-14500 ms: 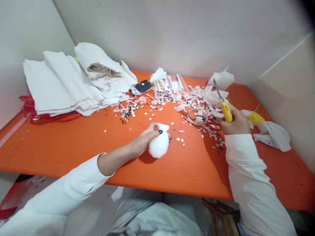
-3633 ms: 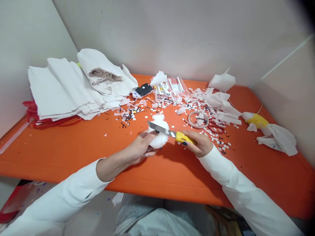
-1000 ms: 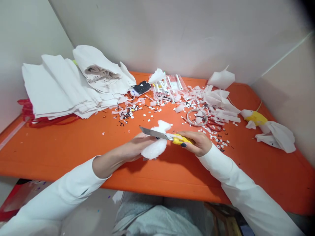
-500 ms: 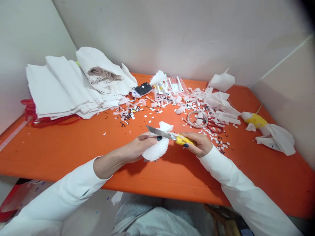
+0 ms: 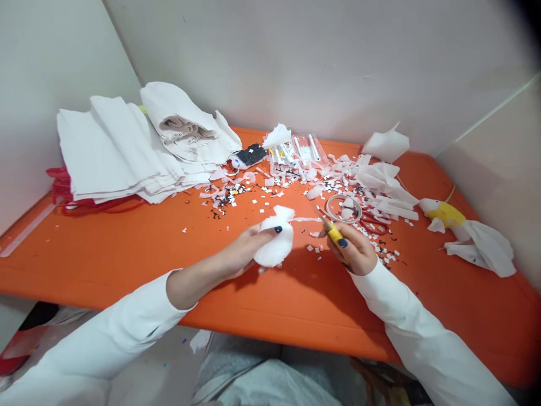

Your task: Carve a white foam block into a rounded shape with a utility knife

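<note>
My left hand (image 5: 245, 248) is closed around a rounded white foam piece (image 5: 276, 245), with the thumb pressed on its face. The piece narrows to a small lobe at the top. In my right hand (image 5: 357, 248) is a yellow utility knife (image 5: 336, 235), tilted so that its blade is hard to make out. A thin white strip (image 5: 306, 219) stretches from the foam's neck toward the knife. The knife is apart from the foam body. Both hands are over the front half of the orange table (image 5: 203, 287).
White foam sheets (image 5: 114, 149) are stacked at the left over red material (image 5: 61, 186). White scraps (image 5: 333, 169), a tape roll (image 5: 344, 208), red scissors (image 5: 376, 224) and a case of markers (image 5: 306, 148) lie beyond my hands. A white-and-yellow fish-shaped figure (image 5: 448, 214) lies at the right.
The knife has moved right, off the foam piece, and turned so its blade no longer shows broadside. A thin strip now stretches between foam and knife.
</note>
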`<control>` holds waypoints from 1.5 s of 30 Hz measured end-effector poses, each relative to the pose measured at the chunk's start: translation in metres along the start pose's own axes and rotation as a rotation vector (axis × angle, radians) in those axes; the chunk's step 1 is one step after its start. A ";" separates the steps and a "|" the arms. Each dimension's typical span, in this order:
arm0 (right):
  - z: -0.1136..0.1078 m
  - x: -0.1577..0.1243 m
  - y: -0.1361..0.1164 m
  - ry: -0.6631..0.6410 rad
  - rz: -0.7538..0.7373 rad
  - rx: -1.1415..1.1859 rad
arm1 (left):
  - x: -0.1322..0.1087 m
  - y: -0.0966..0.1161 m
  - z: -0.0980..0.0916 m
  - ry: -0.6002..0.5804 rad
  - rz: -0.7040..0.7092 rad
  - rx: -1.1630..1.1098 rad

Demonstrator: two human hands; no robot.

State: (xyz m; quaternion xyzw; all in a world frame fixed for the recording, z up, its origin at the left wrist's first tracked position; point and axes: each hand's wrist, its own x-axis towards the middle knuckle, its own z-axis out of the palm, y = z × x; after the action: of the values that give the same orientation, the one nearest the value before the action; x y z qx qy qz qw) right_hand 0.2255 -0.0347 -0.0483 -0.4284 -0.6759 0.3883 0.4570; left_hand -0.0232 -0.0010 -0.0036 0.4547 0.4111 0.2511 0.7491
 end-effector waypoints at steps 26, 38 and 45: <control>-0.006 0.014 -0.019 0.587 0.196 -0.085 | 0.007 -0.007 -0.001 0.051 0.037 0.168; -0.082 0.010 -0.002 0.891 0.281 -0.530 | 0.007 -0.003 -0.009 -0.234 -0.058 -0.426; -0.010 0.011 -0.011 0.377 0.096 -0.175 | 0.006 -0.004 -0.004 -0.174 -0.029 -0.445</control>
State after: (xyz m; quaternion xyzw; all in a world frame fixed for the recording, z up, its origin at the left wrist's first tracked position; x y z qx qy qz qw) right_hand 0.2307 -0.0269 -0.0321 -0.5634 -0.5884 0.2624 0.5172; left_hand -0.0238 0.0039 -0.0101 0.2921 0.2861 0.2848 0.8670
